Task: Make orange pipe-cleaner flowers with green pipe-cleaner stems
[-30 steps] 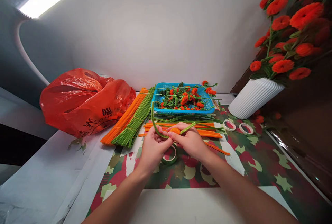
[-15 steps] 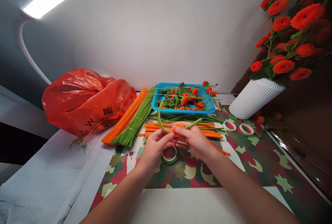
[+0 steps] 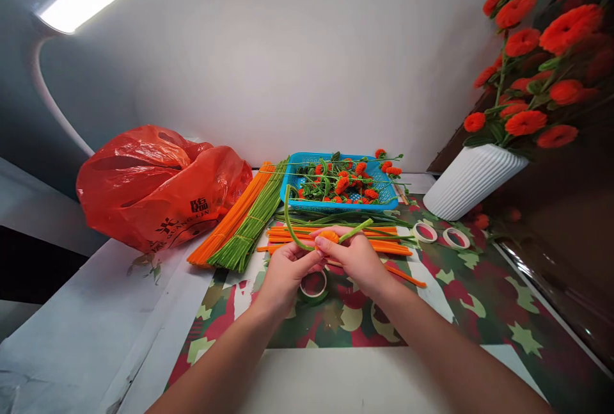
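Observation:
Between my two hands is a small orange pipe-cleaner flower (image 3: pixel 330 236). My right hand (image 3: pixel 352 254) pinches it with thumb and fingers. A green pipe cleaner (image 3: pixel 290 225) curves up and left from the fingers of my left hand (image 3: pixel 289 268), which are closed on it close to the flower. Another green end (image 3: pixel 357 228) sticks out to the upper right past my right hand. Whether both green ends are one piece is hidden by the fingers. Loose orange pipe cleaners (image 3: pixel 388 247) lie on the table just behind my hands. Below them rests a roll of green tape (image 3: pixel 314 295).
A blue basket (image 3: pixel 343 206) of orange flowers stands at the back. Left of it lie orange (image 3: pixel 225 225) and green pipe-cleaner bundles (image 3: pixel 249 228) and a red plastic bag (image 3: pixel 158 190). To the right are two white tape rolls (image 3: pixel 425 233) and a white vase (image 3: pixel 472 180) of flowers.
The left green end has swung further left and bends more. My fingers have shifted slightly around the orange flower, whose top now shows rounder. Both hands stay in nearly the same place.

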`<state>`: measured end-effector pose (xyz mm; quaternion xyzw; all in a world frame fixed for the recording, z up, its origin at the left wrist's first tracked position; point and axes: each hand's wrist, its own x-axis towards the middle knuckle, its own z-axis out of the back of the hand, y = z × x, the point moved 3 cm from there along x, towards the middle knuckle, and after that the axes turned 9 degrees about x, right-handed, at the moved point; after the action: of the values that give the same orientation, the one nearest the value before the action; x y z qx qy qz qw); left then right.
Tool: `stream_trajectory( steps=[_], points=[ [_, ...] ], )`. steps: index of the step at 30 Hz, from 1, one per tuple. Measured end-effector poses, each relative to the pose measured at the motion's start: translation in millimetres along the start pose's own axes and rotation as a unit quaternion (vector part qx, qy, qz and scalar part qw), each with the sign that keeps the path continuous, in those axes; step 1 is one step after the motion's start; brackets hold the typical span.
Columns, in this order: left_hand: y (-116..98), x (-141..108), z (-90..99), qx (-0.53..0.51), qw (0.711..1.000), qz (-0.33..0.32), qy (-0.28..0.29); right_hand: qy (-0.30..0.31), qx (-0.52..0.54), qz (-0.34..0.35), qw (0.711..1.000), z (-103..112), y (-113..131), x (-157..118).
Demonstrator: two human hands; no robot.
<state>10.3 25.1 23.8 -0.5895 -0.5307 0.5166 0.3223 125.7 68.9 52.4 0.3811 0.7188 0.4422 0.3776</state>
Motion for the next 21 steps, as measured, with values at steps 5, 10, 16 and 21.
stream_trajectory(
  steps=[5, 10, 16, 21],
  points=[
    [-4, -1, -2.9, -0.033, 0.999, -0.011, 0.001, 0.020, -0.005, -0.015, 1.000, 2, 4, 1],
    [-6, -1, -1.2, -0.033, 0.999, -0.013, -0.017, 0.050, 0.006, -0.033, 0.998, 4, 10, 2],
    [-7, -1, 2.3, -0.027, 0.998, -0.012, -0.052, 0.059, 0.030, -0.017, 0.998, 11, 15, 5],
    [-7, -2, 2.0, 0.008, 0.999, -0.025, -0.045, 0.046, -0.005, 0.005, 0.999, 13, 15, 6]
  ],
)
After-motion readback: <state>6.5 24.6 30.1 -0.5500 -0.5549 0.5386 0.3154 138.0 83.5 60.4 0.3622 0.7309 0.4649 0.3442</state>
